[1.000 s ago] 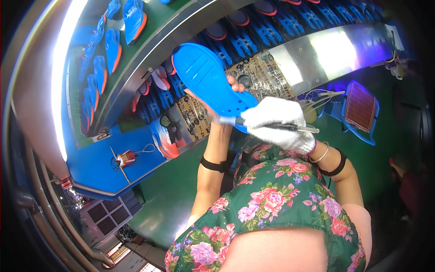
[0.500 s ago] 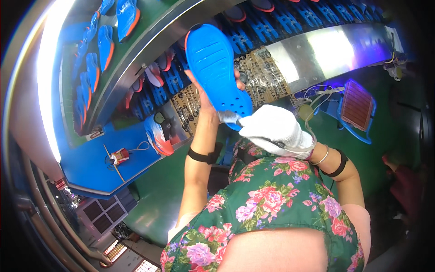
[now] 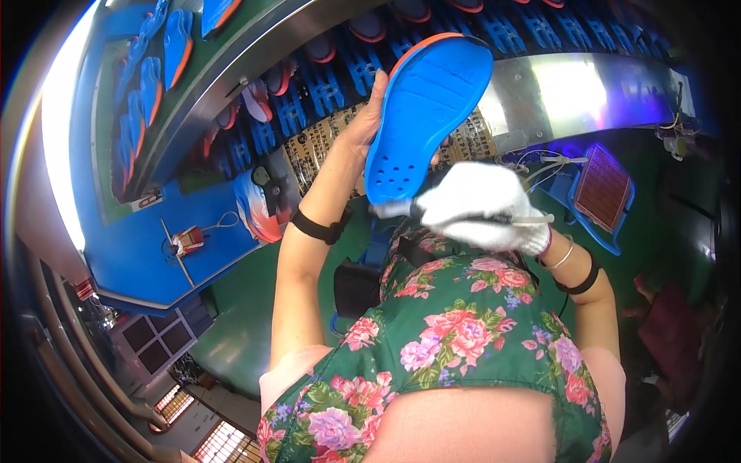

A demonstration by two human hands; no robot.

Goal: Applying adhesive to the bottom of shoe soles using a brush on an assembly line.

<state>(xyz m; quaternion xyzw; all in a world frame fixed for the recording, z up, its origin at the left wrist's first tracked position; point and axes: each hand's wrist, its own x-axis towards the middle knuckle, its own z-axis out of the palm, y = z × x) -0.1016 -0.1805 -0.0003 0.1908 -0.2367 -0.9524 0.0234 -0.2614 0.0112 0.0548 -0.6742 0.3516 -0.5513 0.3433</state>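
Blue sole (image 3: pixel 428 116) tipped rightward; left hand (image 3: pixel 369 123) gripping side, my right hand (image 3: pixel 480 204) gripping brush (image 3: pixel 392 208) at sole's lower end.

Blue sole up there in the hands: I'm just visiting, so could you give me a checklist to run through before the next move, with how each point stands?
1. Left hand holding the blue sole: ok, thumb along its left edge.
2. Right hand holding the brush-like tool: ok, tip out beyond the fingers.
3. Tool tip at the sole: ok, it is by the lower end, near the small holes.
4. Tip touching the sole: cannot tell, the tip is blurred.
5. Both hands gloved: not ok, only the right wears a white glove.
6. Sole's surface evenly covered: cannot tell at this detail.
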